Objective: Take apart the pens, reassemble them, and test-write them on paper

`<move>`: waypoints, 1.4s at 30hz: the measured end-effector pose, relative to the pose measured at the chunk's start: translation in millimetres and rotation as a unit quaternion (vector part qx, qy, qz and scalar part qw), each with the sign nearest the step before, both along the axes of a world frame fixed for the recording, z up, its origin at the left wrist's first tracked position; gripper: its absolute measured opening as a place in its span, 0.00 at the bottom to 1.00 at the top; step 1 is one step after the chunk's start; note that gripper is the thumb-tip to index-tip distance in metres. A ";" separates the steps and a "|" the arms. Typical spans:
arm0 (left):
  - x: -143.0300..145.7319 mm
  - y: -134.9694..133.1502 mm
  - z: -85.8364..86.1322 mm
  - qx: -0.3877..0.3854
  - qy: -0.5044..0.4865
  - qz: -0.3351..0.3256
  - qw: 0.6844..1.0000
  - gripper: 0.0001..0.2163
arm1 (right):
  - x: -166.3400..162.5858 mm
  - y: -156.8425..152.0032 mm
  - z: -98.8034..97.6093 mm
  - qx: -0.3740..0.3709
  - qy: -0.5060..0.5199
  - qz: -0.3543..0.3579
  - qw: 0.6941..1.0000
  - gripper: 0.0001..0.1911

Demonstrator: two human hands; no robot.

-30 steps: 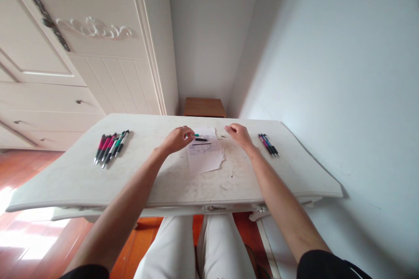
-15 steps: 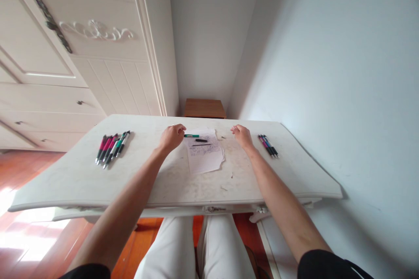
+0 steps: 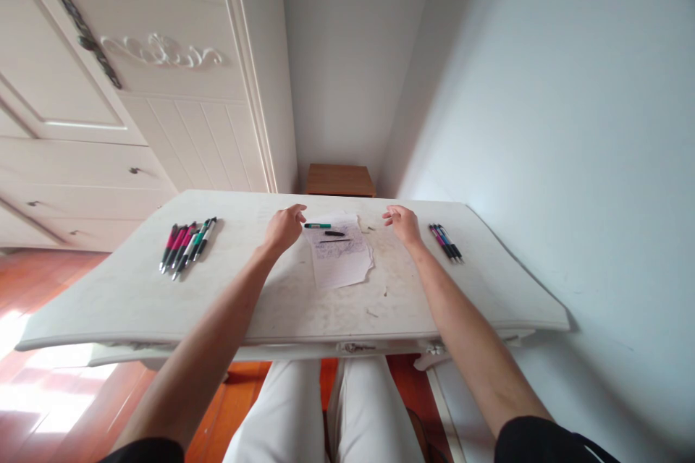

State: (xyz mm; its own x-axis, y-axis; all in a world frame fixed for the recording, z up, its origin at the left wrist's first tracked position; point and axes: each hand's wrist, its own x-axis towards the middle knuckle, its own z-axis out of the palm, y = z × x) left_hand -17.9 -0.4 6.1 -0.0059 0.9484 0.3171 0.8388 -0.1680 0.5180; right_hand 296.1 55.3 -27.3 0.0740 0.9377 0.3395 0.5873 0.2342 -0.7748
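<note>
One green pen piece [image 3: 318,226] lies beside a black piece [image 3: 334,233].

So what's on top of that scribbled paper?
A green pen barrel, a short black piece and a thin black rod lie at the paper's far end, beside the left hand. Whatever the sheet covers on the white table is hidden.

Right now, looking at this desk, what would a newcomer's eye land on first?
The left hand and right hand, both open, flank a scribbled sheet of paper at the middle of the white table. A green pen piece and a black piece lie on the sheet's far end, by the left hand's fingertips. A row of pink and green pens lies at the left, a smaller bunch of pens at the right.
</note>
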 end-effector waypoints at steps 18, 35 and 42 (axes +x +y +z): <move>-1.7 9.1 -16.5 0.015 0.069 -0.159 0.985 0.13 | -29.2 -21.3 8.6 0.139 -0.030 0.157 0.977 0.20; 8.6 11.7 -9.1 -0.031 -0.442 -0.110 0.889 0.20 | -98.7 -5.7 43.8 -0.013 -0.290 0.268 0.919 0.05; 9.8 6.7 -5.1 -0.108 -0.579 -0.165 0.791 0.21 | -107.4 1.2 46.9 -0.054 -0.281 0.300 0.910 0.04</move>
State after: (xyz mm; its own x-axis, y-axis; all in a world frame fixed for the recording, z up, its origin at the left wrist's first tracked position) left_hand -8.1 6.3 1.0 0.0846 0.9903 0.1102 -0.2892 -0.0814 0.9538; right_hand 188.7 56.5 19.6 -0.6186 0.7826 0.0696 0.6895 0.5833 -0.4294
